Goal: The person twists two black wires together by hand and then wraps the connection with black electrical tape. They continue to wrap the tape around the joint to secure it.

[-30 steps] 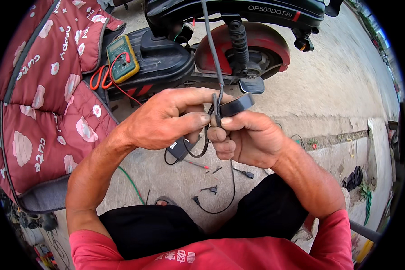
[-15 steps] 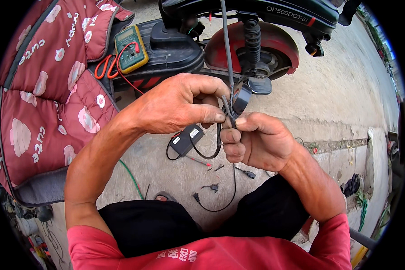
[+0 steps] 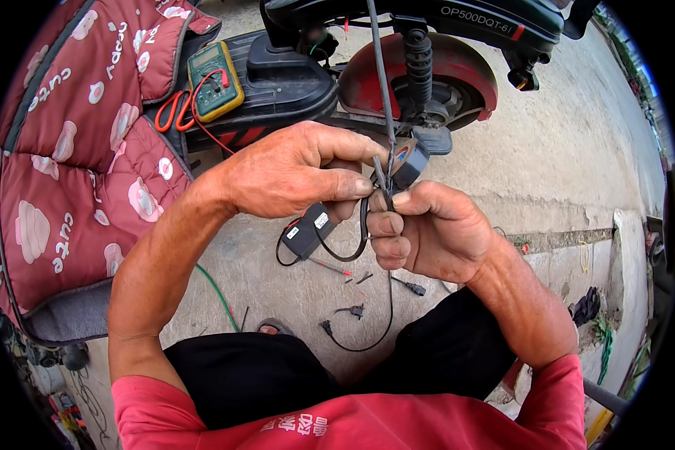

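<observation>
Two nearly closed hands (image 3: 300, 171) (image 3: 444, 234) pinch one dark cable (image 3: 383, 82) beside one tape roll (image 3: 410, 166).

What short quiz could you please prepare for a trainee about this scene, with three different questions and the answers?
1. Where does the yellow-edged multimeter lie?
A) on the red fender
B) on the black scooter deck
C) on the dark trousers

2. True or false: the dark box with pale labels lies on the concrete ground.

3. Fill the gap: just above the thumb of the right grip is a dark, round ____.

Key: 1. B. 2. True. 3. Roll, apparently of tape.
</observation>
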Demonstrator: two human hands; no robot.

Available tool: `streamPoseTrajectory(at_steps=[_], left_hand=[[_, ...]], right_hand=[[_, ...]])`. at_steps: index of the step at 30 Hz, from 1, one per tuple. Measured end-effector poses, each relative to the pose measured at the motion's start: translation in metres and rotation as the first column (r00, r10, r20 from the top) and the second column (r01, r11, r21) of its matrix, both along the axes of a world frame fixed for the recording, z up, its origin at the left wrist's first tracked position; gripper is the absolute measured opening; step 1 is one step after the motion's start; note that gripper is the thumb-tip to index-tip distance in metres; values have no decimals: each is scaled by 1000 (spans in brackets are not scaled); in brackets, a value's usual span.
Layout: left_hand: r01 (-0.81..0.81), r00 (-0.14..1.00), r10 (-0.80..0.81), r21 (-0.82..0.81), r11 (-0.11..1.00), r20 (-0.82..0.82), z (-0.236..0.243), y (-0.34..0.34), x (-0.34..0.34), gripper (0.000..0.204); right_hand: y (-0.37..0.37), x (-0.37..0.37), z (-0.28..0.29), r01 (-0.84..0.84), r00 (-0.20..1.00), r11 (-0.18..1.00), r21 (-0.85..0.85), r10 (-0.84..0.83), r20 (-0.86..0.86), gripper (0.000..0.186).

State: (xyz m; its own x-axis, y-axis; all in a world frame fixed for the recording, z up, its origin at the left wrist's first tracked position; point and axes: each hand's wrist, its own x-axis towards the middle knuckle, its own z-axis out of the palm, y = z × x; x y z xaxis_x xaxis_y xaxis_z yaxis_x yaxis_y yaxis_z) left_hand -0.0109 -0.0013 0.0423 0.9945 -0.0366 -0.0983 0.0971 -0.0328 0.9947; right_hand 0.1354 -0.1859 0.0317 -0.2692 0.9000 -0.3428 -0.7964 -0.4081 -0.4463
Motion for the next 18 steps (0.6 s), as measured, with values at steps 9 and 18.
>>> streamPoseTrajectory(at_steps=[9,18], left_hand=[[-25,1000,25,62,998,-11,-1,1,1,23],[-185,975,123,376,908,185,4,-11,-6,22]], right_hand=[[-1,-3,0,12,1000,999,-33,-12,-4,26],[-7,-9,-1,155,939,987,-31,-138,316,21]])
